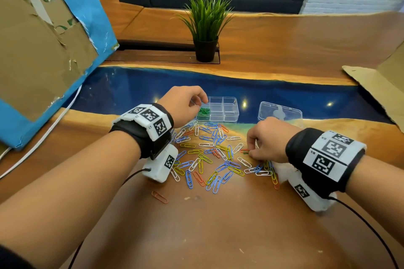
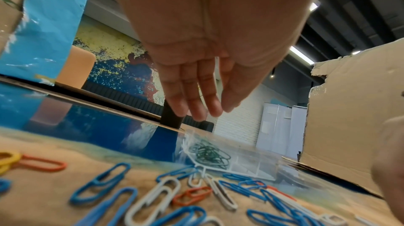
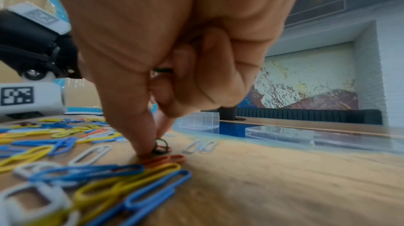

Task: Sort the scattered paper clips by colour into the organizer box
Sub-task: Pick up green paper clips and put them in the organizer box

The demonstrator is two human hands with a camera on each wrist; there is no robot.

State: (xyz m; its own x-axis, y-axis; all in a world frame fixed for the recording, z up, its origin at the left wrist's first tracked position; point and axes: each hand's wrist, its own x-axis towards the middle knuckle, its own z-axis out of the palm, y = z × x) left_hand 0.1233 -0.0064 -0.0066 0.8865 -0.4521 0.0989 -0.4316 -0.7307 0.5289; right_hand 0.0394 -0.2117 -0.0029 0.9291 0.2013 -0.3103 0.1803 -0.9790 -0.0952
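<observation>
Right grip [image 3: 161,136] pinches a green clip [image 3: 161,146] touching a red clip [image 3: 163,159]; both may lift together. Left grip [image 2: 197,107] hangs relaxed, empty.

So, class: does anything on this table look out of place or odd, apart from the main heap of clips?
Yes. One orange paper clip lies alone on the table, nearer the person than the heap of clips. The organizer box holds only green clips in one compartment; its lid lies beside it.
</observation>
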